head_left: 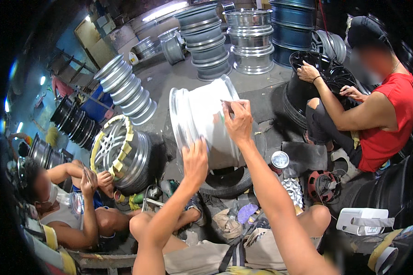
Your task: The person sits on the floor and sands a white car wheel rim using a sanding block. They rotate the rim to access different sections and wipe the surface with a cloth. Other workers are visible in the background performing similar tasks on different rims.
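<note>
A silver-white wheel rim (199,107) stands before me, tilted, on a black tyre (231,182). My left hand (195,160) is at the rim's near left side, its fingers bent together against the barrel. Whatever may lie under those fingertips is hidden. Higher up and to the right, my right hand (237,120) pinches something small and dark at the barrel's right side; it is too small to name. A pale, glossy patch covers the barrel between my hands.
At left, a person (71,206) sits by a silver rim edged with yellow tape (119,151). At right, a person in red (376,110) handles a black rim (307,87). Rim stacks (206,43) stand behind. A can (280,159), a red round tool (323,185) and a white container (362,220) lie nearby.
</note>
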Demonstrator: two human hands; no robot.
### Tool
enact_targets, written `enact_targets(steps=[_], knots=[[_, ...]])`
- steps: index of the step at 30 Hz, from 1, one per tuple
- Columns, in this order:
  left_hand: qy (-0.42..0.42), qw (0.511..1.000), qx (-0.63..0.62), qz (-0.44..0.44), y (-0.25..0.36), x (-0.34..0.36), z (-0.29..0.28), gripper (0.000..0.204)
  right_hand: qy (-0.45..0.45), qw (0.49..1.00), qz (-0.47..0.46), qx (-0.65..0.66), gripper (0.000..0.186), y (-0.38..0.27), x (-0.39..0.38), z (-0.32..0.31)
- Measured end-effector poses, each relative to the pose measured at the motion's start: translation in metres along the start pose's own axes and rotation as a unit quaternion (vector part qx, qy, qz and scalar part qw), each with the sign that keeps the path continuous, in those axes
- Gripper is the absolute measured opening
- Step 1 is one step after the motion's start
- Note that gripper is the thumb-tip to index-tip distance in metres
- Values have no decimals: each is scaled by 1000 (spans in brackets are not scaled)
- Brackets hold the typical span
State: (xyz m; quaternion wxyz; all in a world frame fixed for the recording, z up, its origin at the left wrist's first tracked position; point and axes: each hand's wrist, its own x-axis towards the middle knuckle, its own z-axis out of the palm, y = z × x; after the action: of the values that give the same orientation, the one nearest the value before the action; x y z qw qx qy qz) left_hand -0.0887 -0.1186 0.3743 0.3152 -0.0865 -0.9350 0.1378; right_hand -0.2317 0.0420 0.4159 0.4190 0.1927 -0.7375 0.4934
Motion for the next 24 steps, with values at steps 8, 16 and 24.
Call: enact_targets(steps=[8, 16, 24], knots=[[-15, 999, -21, -36, -6, 40, -10, 56, -7, 1000, 3, -2, 15, -5, 0, 2], [5, 996, -63, -66, -1, 39, -1, 60, -9, 1000, 20, -13, 15, -5, -1, 2], [3, 995, -93, -46, 5, -4, 5, 58, -17, 999, -5, -27, 15, -5, 2, 0]])
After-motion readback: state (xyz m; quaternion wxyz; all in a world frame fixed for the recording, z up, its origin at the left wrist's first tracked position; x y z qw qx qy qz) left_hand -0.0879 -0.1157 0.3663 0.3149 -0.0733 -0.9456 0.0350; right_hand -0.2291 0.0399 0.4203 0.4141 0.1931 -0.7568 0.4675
